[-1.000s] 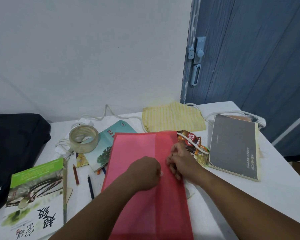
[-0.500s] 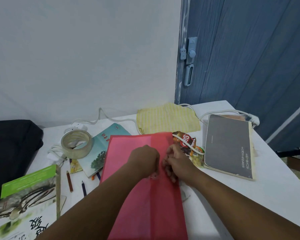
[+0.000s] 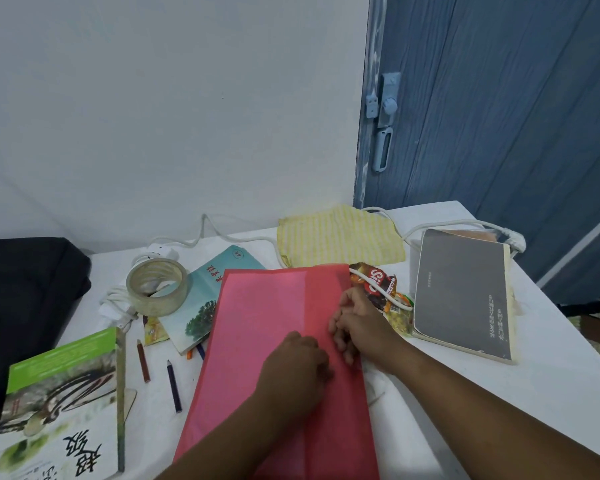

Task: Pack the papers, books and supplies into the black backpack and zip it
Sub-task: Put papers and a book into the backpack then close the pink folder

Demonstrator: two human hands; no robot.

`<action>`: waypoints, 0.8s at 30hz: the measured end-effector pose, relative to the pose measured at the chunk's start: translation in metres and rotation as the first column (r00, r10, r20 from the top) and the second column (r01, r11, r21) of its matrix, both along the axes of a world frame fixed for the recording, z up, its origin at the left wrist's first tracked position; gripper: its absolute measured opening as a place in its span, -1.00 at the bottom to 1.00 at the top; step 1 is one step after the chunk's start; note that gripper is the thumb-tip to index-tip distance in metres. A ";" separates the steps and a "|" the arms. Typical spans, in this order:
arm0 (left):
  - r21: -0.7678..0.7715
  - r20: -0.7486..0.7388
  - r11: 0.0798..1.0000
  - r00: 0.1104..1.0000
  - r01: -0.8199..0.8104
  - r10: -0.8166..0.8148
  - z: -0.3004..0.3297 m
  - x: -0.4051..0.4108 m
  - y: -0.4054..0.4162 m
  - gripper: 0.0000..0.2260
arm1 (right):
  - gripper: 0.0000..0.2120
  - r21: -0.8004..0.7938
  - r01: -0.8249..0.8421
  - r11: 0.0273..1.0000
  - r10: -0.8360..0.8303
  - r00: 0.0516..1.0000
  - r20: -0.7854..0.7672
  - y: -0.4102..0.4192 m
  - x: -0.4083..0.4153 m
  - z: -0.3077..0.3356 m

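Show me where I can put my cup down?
Bare table right of the grey book, toward the near corner. Crowded on the left: tape, pencils and books around the red folder.

Soft even light; edges warped

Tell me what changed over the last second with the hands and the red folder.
Little changed. Both hands stay on the red folder, working at its right edge: the left hand has slid slightly toward the person, and the right hand keeps its fingers on the flap. The folder, tape roll, pencils and books lie where they were; the camera merely shifted.
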State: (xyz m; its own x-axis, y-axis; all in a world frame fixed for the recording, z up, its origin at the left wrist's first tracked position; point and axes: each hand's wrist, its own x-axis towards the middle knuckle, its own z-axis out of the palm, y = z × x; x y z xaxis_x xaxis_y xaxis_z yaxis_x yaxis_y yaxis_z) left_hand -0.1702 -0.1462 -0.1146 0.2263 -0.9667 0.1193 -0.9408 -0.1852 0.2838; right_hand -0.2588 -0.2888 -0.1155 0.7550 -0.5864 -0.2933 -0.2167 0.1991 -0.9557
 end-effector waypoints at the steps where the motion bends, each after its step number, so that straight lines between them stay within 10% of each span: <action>1: -0.026 -0.042 1.000 0.999 -0.002 0.001 -0.005 0.003 0.008 -0.87 | -0.74 -0.002 -0.004 1.000 0.004 1.000 -0.001 0.000 0.000 0.000; 8: 0.053 -0.231 0.997 0.971 -0.052 0.063 -0.003 0.022 0.041 -0.95 | -0.76 -0.004 -0.003 1.000 0.003 1.000 -0.004 0.002 -0.001 0.003; 18: 0.181 -0.053 0.889 0.898 -0.421 0.436 0.016 0.069 0.039 -0.91 | -0.77 -0.013 -0.010 1.000 0.010 1.000 -0.016 0.004 -0.001 0.005; 24: 0.275 -0.008 0.895 0.930 -0.351 0.367 0.026 0.064 0.008 -0.86 | -0.77 -0.017 -0.003 1.000 0.003 1.000 -0.023 0.003 -0.001 0.005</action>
